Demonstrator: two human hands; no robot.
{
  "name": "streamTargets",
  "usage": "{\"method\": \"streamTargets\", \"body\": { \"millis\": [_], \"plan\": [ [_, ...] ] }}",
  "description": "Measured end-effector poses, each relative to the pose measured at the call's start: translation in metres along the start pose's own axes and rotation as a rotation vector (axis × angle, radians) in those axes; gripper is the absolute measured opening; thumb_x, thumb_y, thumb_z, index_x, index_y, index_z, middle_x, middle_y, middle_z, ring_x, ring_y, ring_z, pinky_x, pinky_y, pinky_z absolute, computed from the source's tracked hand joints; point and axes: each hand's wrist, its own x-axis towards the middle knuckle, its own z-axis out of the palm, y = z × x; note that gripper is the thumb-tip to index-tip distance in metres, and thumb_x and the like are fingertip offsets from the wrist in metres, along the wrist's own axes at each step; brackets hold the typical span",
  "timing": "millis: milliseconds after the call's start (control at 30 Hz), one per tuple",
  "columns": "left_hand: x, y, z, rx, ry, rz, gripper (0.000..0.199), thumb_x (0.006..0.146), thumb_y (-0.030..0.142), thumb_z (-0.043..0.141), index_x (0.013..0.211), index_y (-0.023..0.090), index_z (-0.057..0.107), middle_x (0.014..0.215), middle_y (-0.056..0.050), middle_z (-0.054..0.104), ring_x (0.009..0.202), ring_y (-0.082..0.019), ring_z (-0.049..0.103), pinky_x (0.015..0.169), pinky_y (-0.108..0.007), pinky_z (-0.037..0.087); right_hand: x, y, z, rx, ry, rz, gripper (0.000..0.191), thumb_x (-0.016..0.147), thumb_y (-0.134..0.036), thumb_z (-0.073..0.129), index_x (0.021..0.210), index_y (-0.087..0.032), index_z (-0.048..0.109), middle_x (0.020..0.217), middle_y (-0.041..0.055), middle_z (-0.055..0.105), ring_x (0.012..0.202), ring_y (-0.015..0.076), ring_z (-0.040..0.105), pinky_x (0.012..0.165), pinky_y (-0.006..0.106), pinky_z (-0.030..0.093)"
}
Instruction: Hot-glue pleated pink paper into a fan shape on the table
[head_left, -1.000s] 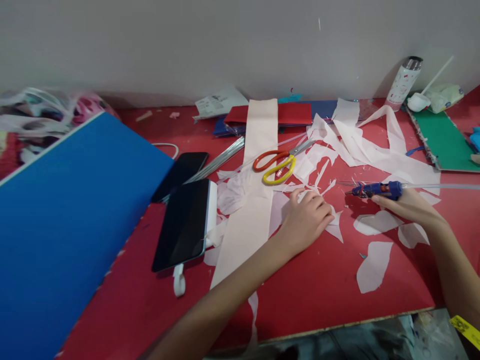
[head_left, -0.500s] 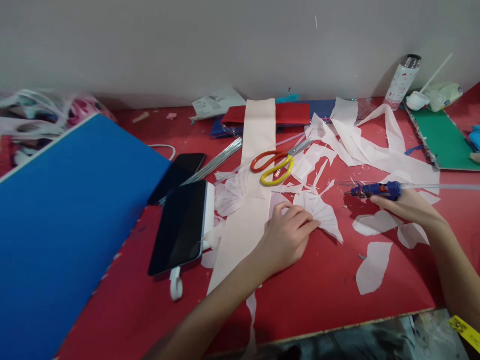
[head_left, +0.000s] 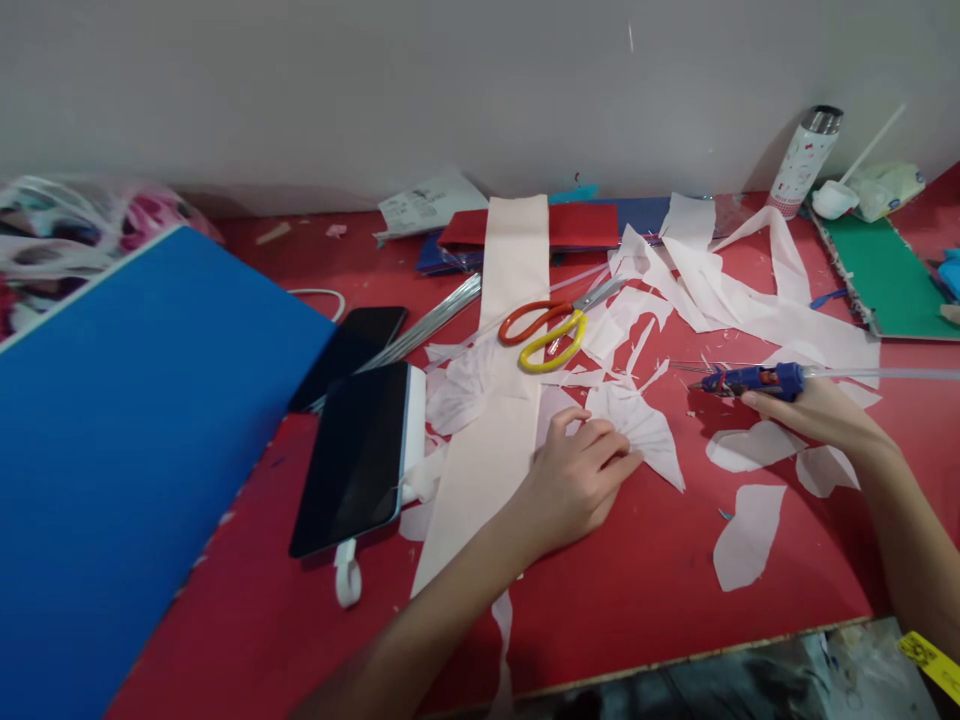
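Note:
My left hand [head_left: 581, 475] rests on the table with its fingers curled at the lower edge of a pleated pale-pink petal piece [head_left: 645, 430]. The fingertips touch the piece, and the thumb is hidden. Farther right, my right hand [head_left: 821, 410] is wrapped round the handle of a blue hot glue gun [head_left: 761, 380], whose nozzle points left. A clear glue stick [head_left: 877, 373] sticks out of its back. Scissors [head_left: 555, 335] with one orange and one yellow handle lie beyond my left hand. Several cut petal shapes [head_left: 750, 535] lie below the glue gun.
A long pale strip [head_left: 480, 470] runs under the scissors, with another pleated piece [head_left: 461, 390] beside it. Left are a tablet [head_left: 352, 460], a phone [head_left: 360, 340] and a large blue board [head_left: 150, 430]. Pale scraps [head_left: 720, 280], a bottle [head_left: 806, 165] and a green board [head_left: 889, 275] are farther back.
The view has shifted slightly, so things on the left appear a little farther left. Both hands keep nearly the same place and hold.

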Motion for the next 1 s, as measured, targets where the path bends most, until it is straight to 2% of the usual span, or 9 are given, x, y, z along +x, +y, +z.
{"method": "streamTargets", "body": {
  "millis": [133,333,467,633,800,1000],
  "plan": [
    [0.000,0.000,-0.001,0.012,-0.002,0.009,0.027,0.080,0.007,0.044,0.090,0.019,0.065,0.081,-0.003,0.066,0.084,-0.018,0.052,0.091,-0.043,0.032,0.000,0.001,0.000,0.002,0.000,0.025,0.047,0.066,-0.067,0.057,0.067,-0.020,0.061,0.053,-0.0017,0.051,0.049,0.0129,0.045,0.041,0.024,0.032],
    [-0.002,-0.001,0.002,0.002,0.006,0.003,0.027,0.080,0.006,0.044,0.091,0.019,0.065,0.080,-0.003,0.066,0.084,-0.018,0.053,0.092,-0.043,0.031,0.001,0.001,0.000,0.012,0.013,-0.020,0.045,0.067,-0.064,0.057,0.069,-0.020,0.064,0.053,-0.0015,0.051,0.049,0.0125,0.044,0.040,0.023,0.032],
    [0.000,0.000,0.003,-0.016,0.025,-0.022,0.025,0.082,0.007,0.045,0.091,0.019,0.064,0.080,-0.003,0.066,0.082,-0.018,0.054,0.091,-0.042,0.032,0.002,0.001,0.000,-0.003,0.001,0.029,0.046,0.066,-0.065,0.058,0.069,-0.020,0.064,0.052,-0.0019,0.050,0.049,0.0128,0.045,0.040,0.024,0.032],
    [0.003,0.000,0.002,-0.019,0.027,-0.137,0.016,0.088,0.017,0.047,0.090,0.020,0.063,0.085,-0.003,0.066,0.083,-0.018,0.054,0.089,-0.042,0.031,0.001,0.000,0.000,0.004,0.008,-0.005,0.045,0.067,-0.064,0.057,0.069,-0.020,0.065,0.050,-0.0021,0.048,0.046,0.0122,0.043,0.039,0.024,0.030],
    [0.004,0.003,0.006,-0.027,-0.036,-0.149,0.012,0.088,0.029,0.053,0.089,0.020,0.060,0.091,-0.004,0.066,0.086,-0.020,0.054,0.090,-0.043,0.030,0.001,0.000,0.000,-0.013,0.014,-0.022,0.046,0.067,-0.066,0.057,0.069,-0.020,0.064,0.052,-0.0021,0.052,0.047,0.0120,0.044,0.040,0.024,0.031],
    [0.009,0.015,0.014,0.089,0.081,-0.094,0.008,0.086,0.025,0.055,0.081,0.019,0.059,0.081,-0.001,0.065,0.080,-0.017,0.055,0.087,-0.039,0.033,0.000,-0.002,0.000,-0.031,0.014,-0.038,0.046,0.068,-0.066,0.056,0.071,-0.021,0.066,0.054,-0.0019,0.054,0.049,0.0120,0.045,0.041,0.024,0.031]
  ]
}}
